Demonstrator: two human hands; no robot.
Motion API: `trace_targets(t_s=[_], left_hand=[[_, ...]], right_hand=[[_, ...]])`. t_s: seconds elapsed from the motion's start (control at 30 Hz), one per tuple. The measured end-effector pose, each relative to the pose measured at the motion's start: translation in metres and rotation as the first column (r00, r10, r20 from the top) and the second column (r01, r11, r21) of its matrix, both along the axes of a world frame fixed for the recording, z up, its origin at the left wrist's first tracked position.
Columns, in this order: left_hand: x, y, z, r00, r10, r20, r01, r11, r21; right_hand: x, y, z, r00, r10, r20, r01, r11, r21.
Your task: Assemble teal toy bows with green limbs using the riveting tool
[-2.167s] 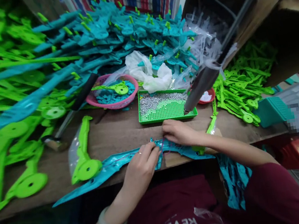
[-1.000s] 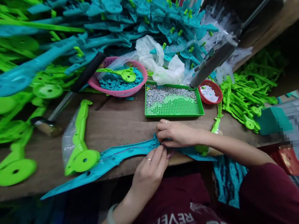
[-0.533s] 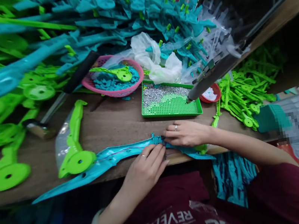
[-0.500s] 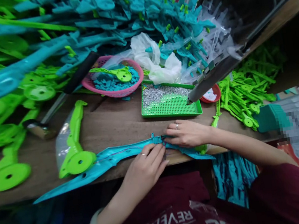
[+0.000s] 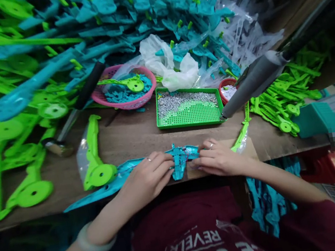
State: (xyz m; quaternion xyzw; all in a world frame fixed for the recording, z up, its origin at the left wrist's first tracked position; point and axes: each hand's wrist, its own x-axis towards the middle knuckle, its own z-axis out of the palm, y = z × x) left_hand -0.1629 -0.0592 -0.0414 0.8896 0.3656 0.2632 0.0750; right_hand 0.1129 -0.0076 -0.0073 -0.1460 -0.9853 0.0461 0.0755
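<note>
A blue plastic toy sword shell (image 5: 178, 162) lies along the table's front edge, with a crosspiece and thin reddish wires showing at its middle. My left hand (image 5: 156, 172) rests closed over the shell just left of the crosspiece, its fingertips on the part. On the other side, my right hand (image 5: 219, 159) has its fingers bent around the shell's right section, by the wires. Whatever lies under those fingers is hidden. Beside the left part of the blade stands a green plastic piece (image 5: 100, 175) with a clear blade-like section.
Behind my hands sits a green perforated tray (image 5: 189, 120) of small screws, with a grey power driver (image 5: 244, 88) hanging over its right corner. A pink basket (image 5: 127, 103) holds blue bits. A hammer (image 5: 73, 119) leans at left. Blue and green parts are heaped behind.
My hands have moved apart, uncovering the shell's crosspiece and wires. The crosspiece now extends toward me. The camera view has shifted slightly.
</note>
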Motion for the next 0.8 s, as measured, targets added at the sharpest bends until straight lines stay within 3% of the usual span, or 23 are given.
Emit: trace_targets(t_s=[0.2, 0.3, 0.43, 0.57, 0.7, 0.8], left_hand=[[0.016, -0.006, -0.001, 0.999, -0.005, -0.038, 0.011, 0.987, 0.158], [0.031, -0.001, -0.003, 0.995, -0.023, -0.093, 0.038, 0.986, 0.165], [0.036, 0.003, -0.007, 0.990, -0.032, -0.135, 0.051, 0.989, 0.138], [0.040, 0.001, -0.006, 0.984, 0.002, -0.177, 0.019, 0.993, 0.113], [0.051, 0.004, -0.001, 0.972, 0.025, -0.233, 0.014, 0.986, 0.163], [0.056, 0.015, 0.000, 0.973, 0.036, -0.227, -0.007, 0.992, 0.125]], right_hand=[[0.010, -0.007, -0.008, 0.993, -0.065, -0.102, 0.080, 0.986, 0.149], [0.014, -0.009, -0.010, 0.989, -0.129, -0.078, 0.144, 0.961, 0.237], [0.018, -0.015, -0.007, 0.987, -0.120, -0.106, 0.147, 0.940, 0.307], [0.017, -0.026, -0.008, 0.973, -0.162, -0.164, 0.200, 0.948, 0.248], [0.016, -0.040, -0.018, 0.924, -0.321, -0.207, 0.355, 0.922, 0.155], [0.020, -0.046, -0.026, 0.871, -0.443, -0.213, 0.463, 0.885, 0.048]])
